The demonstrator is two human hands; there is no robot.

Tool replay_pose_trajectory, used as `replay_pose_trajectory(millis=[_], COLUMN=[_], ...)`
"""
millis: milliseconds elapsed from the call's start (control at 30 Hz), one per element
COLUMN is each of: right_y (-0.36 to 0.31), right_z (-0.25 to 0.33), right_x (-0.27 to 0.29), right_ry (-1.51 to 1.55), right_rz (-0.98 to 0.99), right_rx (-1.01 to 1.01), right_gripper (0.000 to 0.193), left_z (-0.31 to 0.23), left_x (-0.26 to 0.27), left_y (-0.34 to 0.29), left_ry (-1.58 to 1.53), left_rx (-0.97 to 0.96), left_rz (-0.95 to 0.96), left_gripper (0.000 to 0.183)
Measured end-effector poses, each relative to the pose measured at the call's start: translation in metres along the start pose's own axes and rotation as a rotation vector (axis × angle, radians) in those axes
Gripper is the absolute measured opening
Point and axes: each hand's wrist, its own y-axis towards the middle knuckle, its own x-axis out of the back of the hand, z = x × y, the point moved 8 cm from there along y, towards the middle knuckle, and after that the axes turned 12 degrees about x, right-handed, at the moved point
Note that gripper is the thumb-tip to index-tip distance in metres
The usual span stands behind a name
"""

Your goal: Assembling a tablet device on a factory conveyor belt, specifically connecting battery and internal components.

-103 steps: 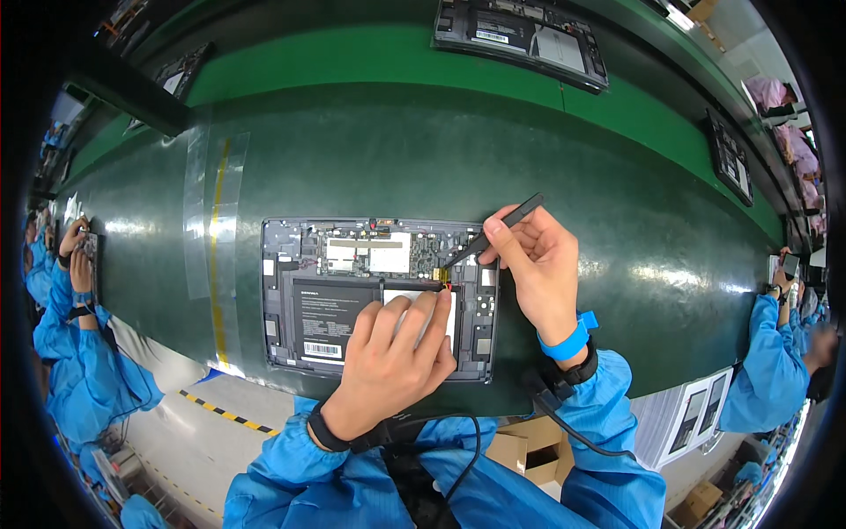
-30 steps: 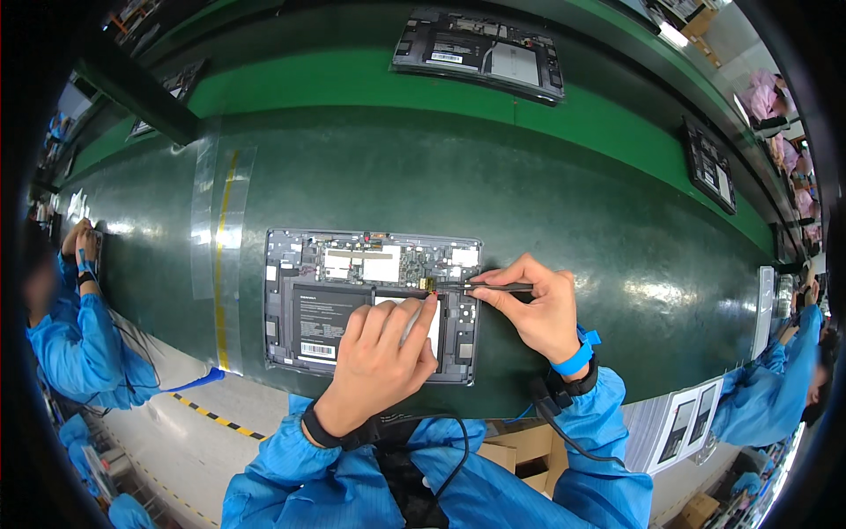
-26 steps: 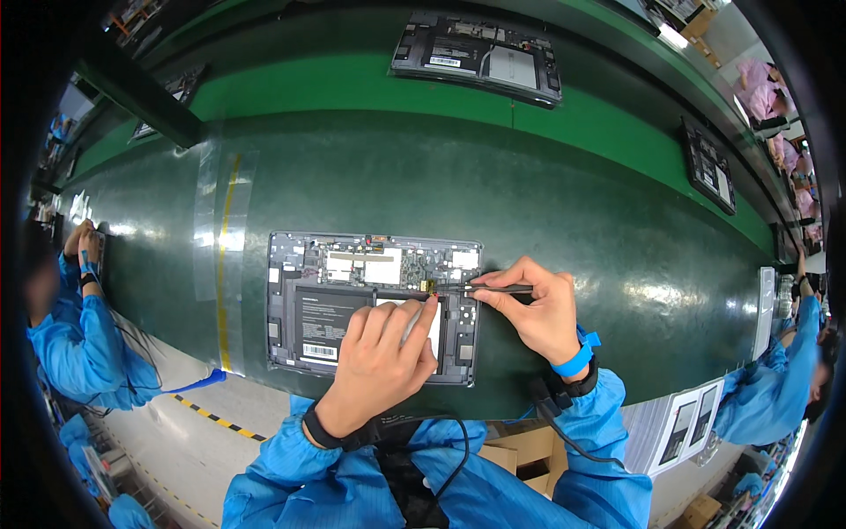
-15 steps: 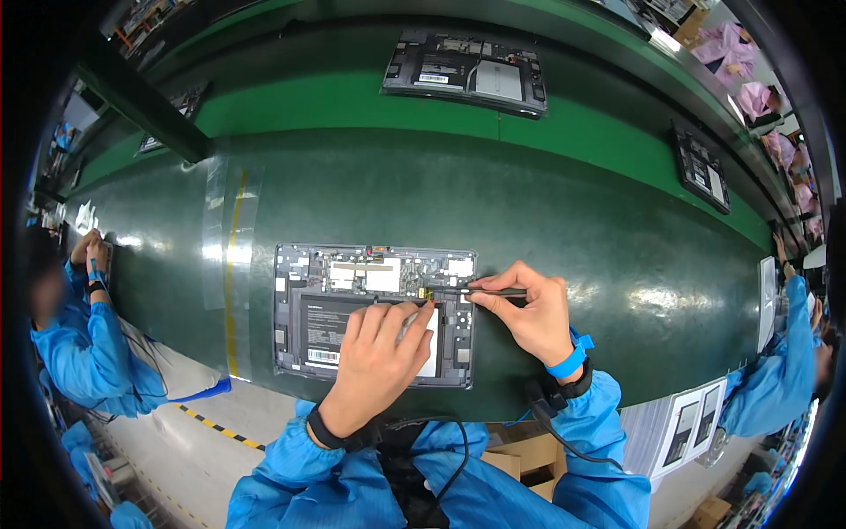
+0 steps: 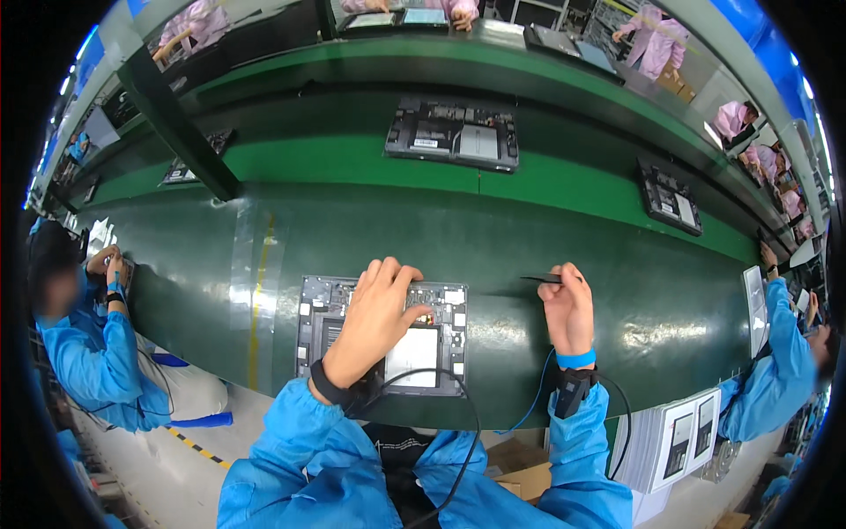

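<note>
An opened tablet-like device lies flat on the green bench in front of me, its circuit boards and battery bare. My left hand is over its upper middle, fingers stretched toward the far edge and thumb apart, with nothing seen in it. Whether it touches the boards I cannot tell. A small yellow-and-red spot shows on the board beside my thumb. Off to the right of the device, my right hand is raised and closed around dark tweezers, whose tips point left. A blue wrist strap circles that wrist.
Beyond the bench mat, a green conveyor strip carries similar opened devices, one at far centre and one at right. A dark post rises at left. Co-workers sit on both sides. Printed sheets hang at lower right.
My right hand has drawn the tweezers away from the board to the right. My left hand has shifted up over the board, its fingers now stretched out. The head view has tilted upward.
</note>
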Motion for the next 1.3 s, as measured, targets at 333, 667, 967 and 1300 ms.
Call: replay_pose_trajectory(millis=[333,667,967,1300], right_y=[-0.113,-0.1,0.079,0.204], right_z=[-0.004,-0.046,-0.134,-0.274], right_x=[-0.001,-0.061,-0.161,-0.213], right_ry=[-0.109,-0.035,-0.136,-0.312], right_rz=[0.084,0.151,0.246,0.258], right_rx=[-0.356,-0.45,-0.209,-0.218], right_gripper=[0.032,0.022,0.027,0.024], left_z=[0.158,0.127,0.234,0.353], left_x=[0.068,0.075,0.113,0.113], left_y=[-0.154,-0.081,0.141,0.269], left_ry=[-0.98,-0.923,-0.791,-0.108], left_rx=[0.807,0.805,0.608,0.848], left_rz=[0.122,0.125,-0.067,-0.128], left_gripper=[0.061,0.055,0.038,0.079])
